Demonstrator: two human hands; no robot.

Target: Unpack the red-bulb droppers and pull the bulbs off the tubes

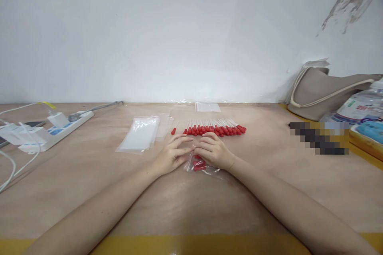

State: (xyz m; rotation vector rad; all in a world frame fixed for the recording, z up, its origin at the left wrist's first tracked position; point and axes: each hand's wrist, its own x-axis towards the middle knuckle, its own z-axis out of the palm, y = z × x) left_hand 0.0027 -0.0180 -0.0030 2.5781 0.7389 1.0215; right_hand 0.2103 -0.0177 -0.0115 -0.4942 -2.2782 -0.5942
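Hands: left hand and right hand pinch the clear bag between them.
Done: some red-tipped pieces sit inside the bag.
Left: the red-tipped swabs lie just beyond the fingertips; empty bags lie beyond the left hand.

I see a power strip with chargers far left, a beige bag against the wall right.

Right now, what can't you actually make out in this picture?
- Small clear bag, head view: the left hand and right hand cover most of it, so how many red-tipped pieces are inside is hidden.
- Pixelated patch, head view: blurred out, so what lies there is unknowable.
- Row of red-tipped sticks, head view: too small to count.
- Packets beside the grey bag: cut off by the right edge.
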